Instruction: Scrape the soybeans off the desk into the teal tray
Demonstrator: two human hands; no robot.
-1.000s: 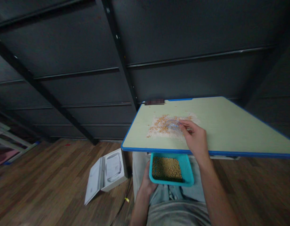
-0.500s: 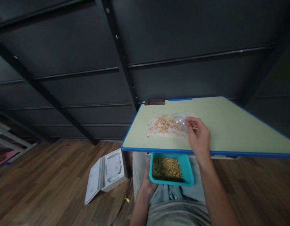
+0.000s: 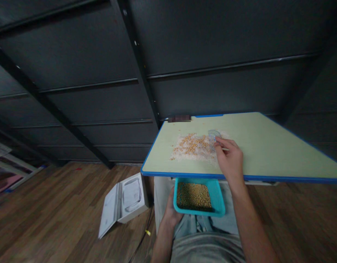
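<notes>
Head view. One right hand (image 3: 230, 159), fingers pinched together on one clear scoop (image 3: 213, 135), works at the right edge of one pile of beans and rice (image 3: 192, 147) on the tabletop (image 3: 267, 146). Below the tabletop's near edge, one left hand (image 3: 170, 212) grips one teal tray (image 3: 218, 199) filled with yellow beans (image 3: 194, 196). One open white box (image 3: 124, 202) lies on the floor (image 3: 48, 204).

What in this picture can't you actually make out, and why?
All in the head view:
- Fingers of the left hand: hidden under the teal tray.
- The clear object pinched by the right hand: see-through and blurred, so its shape is unclear.
- The pale grains around the yellow beans: too small to name.
- The label at the far edge of the desk: blurred out.
</notes>
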